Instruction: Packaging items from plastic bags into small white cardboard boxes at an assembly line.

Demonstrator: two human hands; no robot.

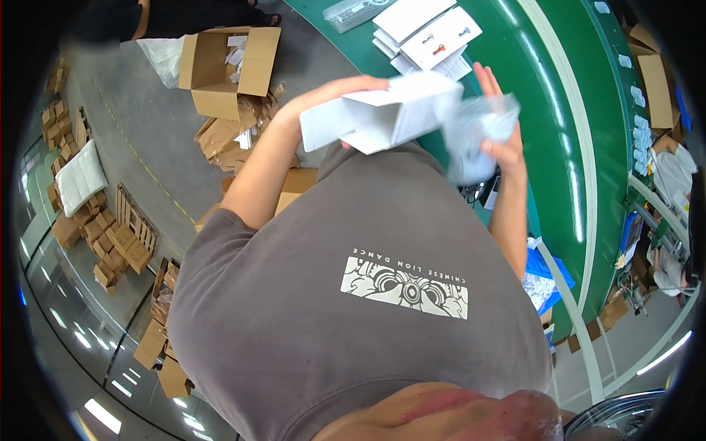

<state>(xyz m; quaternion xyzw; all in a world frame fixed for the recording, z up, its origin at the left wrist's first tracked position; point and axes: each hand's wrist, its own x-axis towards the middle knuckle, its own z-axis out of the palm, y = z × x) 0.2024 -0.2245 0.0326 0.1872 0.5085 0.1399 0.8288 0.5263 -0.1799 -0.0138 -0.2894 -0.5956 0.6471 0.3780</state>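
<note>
Hands, two, I count from afar: the left hand pinches one white box, open-ended, before the shirt; the right hand clasps one motion-blurred, clear-wrapped packet beside it, fingers outstretched. At least two flat white packs lie on one green table; one open carton stands left. The box hides some left fingers.

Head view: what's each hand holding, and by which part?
Left hand: white box, by its flapped open end. Right hand: blurred plastic bag, by its right side.
</note>
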